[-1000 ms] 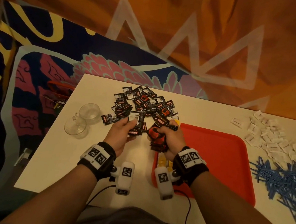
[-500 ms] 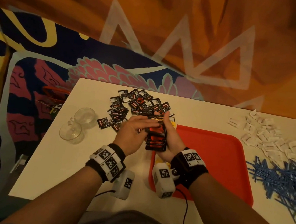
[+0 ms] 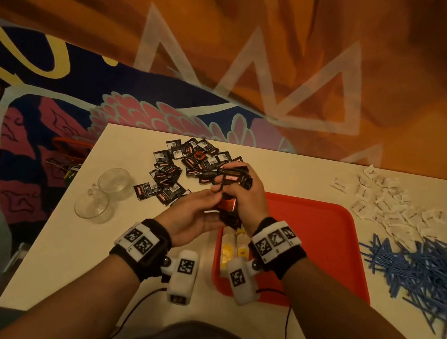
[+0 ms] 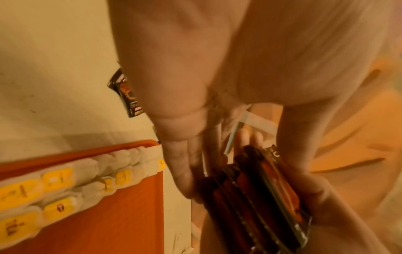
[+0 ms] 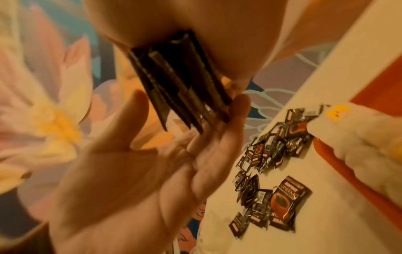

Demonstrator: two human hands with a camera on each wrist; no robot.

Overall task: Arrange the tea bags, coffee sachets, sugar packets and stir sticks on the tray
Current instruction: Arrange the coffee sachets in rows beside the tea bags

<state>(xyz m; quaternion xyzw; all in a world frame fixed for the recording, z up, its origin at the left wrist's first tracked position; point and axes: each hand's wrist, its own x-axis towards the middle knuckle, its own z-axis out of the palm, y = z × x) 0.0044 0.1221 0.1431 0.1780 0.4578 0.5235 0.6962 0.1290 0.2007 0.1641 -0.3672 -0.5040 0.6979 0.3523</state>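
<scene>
1. The right hand [image 3: 244, 199] clasps a stack of coffee sachets [image 3: 231, 198] in its grip.
2. The left hand [image 3: 192, 218], fingers straight, presses flat against that stack.
3. Below both hands, the red tray [image 3: 320, 234] holds rows of tea bags [image 4: 65, 185] along its left edge.
4. More loose sachets [image 3: 178, 170] lie on the counter [image 3: 84, 251] beyond the left hand.

1. Dim, warm orange light tints all three views.
2. The head view bends straight lines near its edges.
3. Both wrist views are soft and smeared, close skin out of focus.
4. Shadows are faint; no glare.
</scene>
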